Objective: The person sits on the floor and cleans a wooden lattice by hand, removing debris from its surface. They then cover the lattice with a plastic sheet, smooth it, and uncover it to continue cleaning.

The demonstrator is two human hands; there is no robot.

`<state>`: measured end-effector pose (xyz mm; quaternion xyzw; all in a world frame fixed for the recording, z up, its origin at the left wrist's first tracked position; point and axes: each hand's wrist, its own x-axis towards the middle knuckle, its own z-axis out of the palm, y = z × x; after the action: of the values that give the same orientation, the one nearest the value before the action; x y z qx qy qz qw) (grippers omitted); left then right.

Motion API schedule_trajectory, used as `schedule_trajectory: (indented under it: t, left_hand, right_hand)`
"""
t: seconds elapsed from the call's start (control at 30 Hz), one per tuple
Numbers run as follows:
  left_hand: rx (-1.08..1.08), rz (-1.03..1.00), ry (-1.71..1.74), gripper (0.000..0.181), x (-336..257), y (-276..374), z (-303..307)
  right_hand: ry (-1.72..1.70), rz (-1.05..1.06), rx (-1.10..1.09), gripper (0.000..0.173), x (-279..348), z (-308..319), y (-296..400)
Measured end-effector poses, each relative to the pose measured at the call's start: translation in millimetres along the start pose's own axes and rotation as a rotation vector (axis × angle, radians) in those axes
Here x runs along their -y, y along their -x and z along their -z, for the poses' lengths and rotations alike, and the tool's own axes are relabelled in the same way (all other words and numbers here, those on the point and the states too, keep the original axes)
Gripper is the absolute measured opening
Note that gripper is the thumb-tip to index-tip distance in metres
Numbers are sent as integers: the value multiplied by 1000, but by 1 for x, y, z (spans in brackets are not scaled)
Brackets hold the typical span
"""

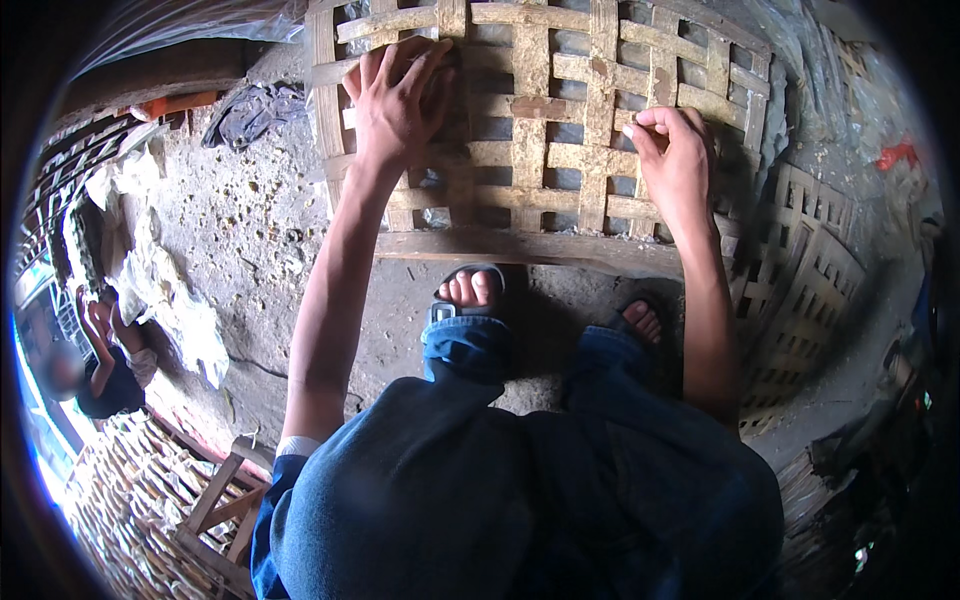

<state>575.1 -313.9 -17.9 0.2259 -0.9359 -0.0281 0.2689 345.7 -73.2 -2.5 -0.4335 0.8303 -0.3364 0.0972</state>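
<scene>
Before me lies a woven bamboo lattice panel (529, 139) with a wooden edge bar along its near side; the strips are stained and flecked with crumbs. My left hand (397, 101) is over the left part of the lattice, its fingers spread; what is beneath the palm is hidden. At the right part, my right hand (675, 154) has its thumb and forefinger tips brought close together just over a strip. Whether something small is between them I cannot tell. Greyish plastic-like sheeting shows through the gaps in the weave.
More woven panels (802, 285) lean at the right. Clear plastic sheeting (202, 30) hangs upper left. A dark cloth (251, 112) and white plastic sheets (169, 289) lie on the crumb-strewn concrete floor (255, 202). Another person (112, 375) crouches at far left, near a wooden frame (225, 495).
</scene>
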Motion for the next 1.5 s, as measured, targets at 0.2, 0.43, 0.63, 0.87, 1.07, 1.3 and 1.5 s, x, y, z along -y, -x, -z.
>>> schedule_trajectory:
  t: [0.2,0.43,0.63,0.87,1.07,1.3,1.5]
  left_hand:
    - [-1,-6,-6,37,-1,-1,2]
    - [3,0,-21,36,-2,-2,1]
    - [3,9,-9,37,-1,0,0]
    - [9,14,-18,37,-2,0,1]
    - [3,18,-27,38,-1,2,3]
    - [12,13,-54,39,1,2,5]
    - [30,27,-36,40,-6,-2,3]
  right_hand:
    - [39,20,-7,18,-4,-5,-3]
    - [90,62,-24,17,-5,-7,-1]
    - [-119,-6,-49,14,-4,-6,6]
    - [-742,-438,174,25,-33,66,3]
    - [-861,-276,-15,18,-90,122,-5]
    - [-106,-339,-562,73,-63,107,-14]
    - [230,217,-263,50,-24,32,9]
